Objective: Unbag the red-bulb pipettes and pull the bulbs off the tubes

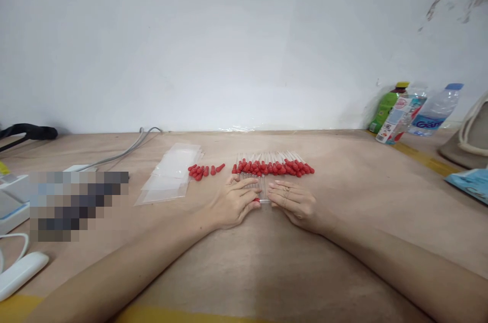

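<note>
My left hand [238, 202] pinches a red rubber dropper bulb [256, 200], mostly covered by the fingers. From it a clear thin tube [265, 201] runs sideways to my right hand [296, 202], whose fingertips are closed on its other end. Whether the tube sits inside the bulb cannot be made out. Several bare clear tubes [262, 184] lie side by side just beyond and partly under my fingers. Behind them is a row of droppers with red bulbs [272, 166], their thin tips pointing at the wall. Loose red bulbs [199, 172] lie to the left.
Clear plastic bags [168, 175] lie left of the loose bulbs. A grey cable [122, 155] and a white power strip [15, 206] are at far left. Bottles [434, 112] and a carton [398, 120] stand by the wall at right, near a blue packet [470, 183].
</note>
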Demonstrator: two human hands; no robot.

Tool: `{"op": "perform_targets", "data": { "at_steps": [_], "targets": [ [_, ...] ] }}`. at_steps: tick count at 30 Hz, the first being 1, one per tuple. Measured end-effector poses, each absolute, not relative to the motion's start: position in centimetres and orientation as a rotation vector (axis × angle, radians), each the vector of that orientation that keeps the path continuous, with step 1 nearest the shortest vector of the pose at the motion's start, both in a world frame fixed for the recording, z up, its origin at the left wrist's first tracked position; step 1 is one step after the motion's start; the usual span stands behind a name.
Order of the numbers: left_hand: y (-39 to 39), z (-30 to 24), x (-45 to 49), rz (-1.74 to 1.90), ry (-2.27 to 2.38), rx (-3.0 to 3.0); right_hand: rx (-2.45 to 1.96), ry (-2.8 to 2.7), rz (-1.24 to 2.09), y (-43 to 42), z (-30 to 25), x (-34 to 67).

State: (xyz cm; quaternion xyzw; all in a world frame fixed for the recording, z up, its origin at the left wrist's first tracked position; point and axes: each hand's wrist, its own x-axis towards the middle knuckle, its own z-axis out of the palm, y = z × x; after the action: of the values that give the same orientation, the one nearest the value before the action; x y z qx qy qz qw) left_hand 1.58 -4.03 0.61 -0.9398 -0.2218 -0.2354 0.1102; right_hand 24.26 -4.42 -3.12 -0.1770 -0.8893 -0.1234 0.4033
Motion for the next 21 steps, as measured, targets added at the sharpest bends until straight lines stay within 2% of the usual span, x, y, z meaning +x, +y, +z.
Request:
{"op": "perform_targets", "data": {
  "at_steps": [9, 15, 21],
  "targets": [
    [-3.9, 1.2, 0.4, -0.659, -0.735, -2.714, -0.416, -2.207, -0.349, -4.3, -2.6, 24.7],
    [0.9, 3.2, -5.0, -1.090, -1.479, -2.399, -0.855, -1.999, -0.320, -4.2, -1.8, 26.1],
    [4.0, 4.5, -9.3, -0.911, -2.086, -2.186, -1.029, -2.040, -0.242, -4.0, -2.2, 25.7]
  ]
}}
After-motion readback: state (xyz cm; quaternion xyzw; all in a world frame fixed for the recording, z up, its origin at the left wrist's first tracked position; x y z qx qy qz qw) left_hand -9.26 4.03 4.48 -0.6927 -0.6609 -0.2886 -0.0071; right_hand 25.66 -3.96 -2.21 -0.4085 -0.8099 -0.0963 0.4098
